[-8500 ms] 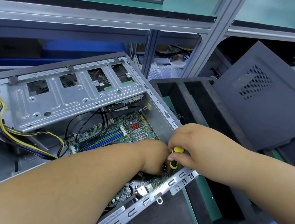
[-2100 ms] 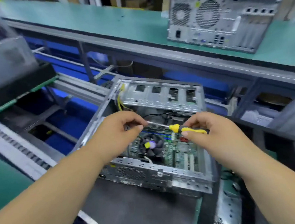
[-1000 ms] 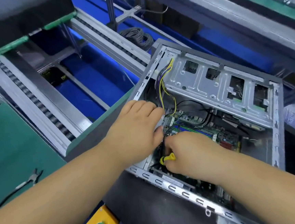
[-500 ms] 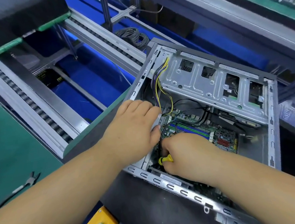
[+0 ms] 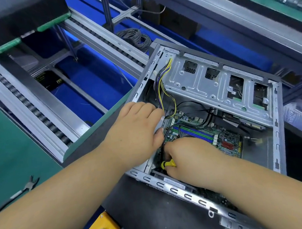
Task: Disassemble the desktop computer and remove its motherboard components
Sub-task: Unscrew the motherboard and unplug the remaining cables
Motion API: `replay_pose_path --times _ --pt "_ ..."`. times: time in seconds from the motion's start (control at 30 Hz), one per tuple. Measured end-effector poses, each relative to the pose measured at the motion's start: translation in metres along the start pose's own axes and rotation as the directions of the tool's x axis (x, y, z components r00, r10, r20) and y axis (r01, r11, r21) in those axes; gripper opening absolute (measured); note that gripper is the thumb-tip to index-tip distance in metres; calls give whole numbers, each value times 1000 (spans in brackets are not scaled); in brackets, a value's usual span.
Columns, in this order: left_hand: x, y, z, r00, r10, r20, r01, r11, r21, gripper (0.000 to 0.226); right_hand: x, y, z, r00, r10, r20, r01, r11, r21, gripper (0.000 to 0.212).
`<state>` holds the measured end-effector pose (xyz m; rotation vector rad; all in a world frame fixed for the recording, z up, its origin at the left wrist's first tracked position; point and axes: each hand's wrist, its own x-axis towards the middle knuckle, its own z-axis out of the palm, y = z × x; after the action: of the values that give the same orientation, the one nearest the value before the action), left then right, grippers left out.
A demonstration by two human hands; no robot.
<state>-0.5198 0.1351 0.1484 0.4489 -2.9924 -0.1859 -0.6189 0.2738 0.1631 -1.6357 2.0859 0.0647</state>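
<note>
We have moved our right hand (image 5: 184, 153), its grip around the yellow-handled screwdriver (image 5: 167, 164), down onto the motherboard (image 5: 222, 141) from above the open computer case (image 5: 276, 140), while our left hand (image 5: 136, 128) rests loosely on its near wall, so unscrewing resumes.

The computer case (image 5: 226, 186) lies open on top. The drive cage (image 5: 215, 83) roofs its far half; black cables (image 5: 192, 110) and yellow wires (image 5: 164, 87) cross above the motherboard (image 5: 227, 140).

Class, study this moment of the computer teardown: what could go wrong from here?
1. The right hand grips a screwdriver low over the motherboard; a slip might scratch it.
2. Black cables loop beside that hand and could snag.
3. The left hand rests on the case edge, which may be sharp.
</note>
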Motion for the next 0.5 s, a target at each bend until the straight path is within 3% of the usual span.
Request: replay_pose_path --times 0.1,0.2,0.27,0.3,0.4,0.5 --pt "0 0 0 1000 0 0 0 1000 2 41 2 -2 -2 998 -65 9 66 998 -23 11" --pt "0 0 -1 1000 1 -5 -1 1000 2 41 5 -4 -4 990 -140 28 140 990 23 25" --pt "-1 -1 -1 1000 2 -5 -2 1000 5 41 4 -3 -3 981 -193 -6 193 981 -20 12" --pt "-1 -1 -1 1000 0 -6 0 1000 7 41 3 0 -2 977 -209 -30 207 977 -59 20" --pt "0 -1 1 1000 2 -10 -2 1000 1 41 0 8 -3 980 -196 -38 195 980 -38 42" --pt "-1 -1 1 1000 3 -11 -3 1000 3 40 1 8 2 988 -138 -66 144 985 98 27"
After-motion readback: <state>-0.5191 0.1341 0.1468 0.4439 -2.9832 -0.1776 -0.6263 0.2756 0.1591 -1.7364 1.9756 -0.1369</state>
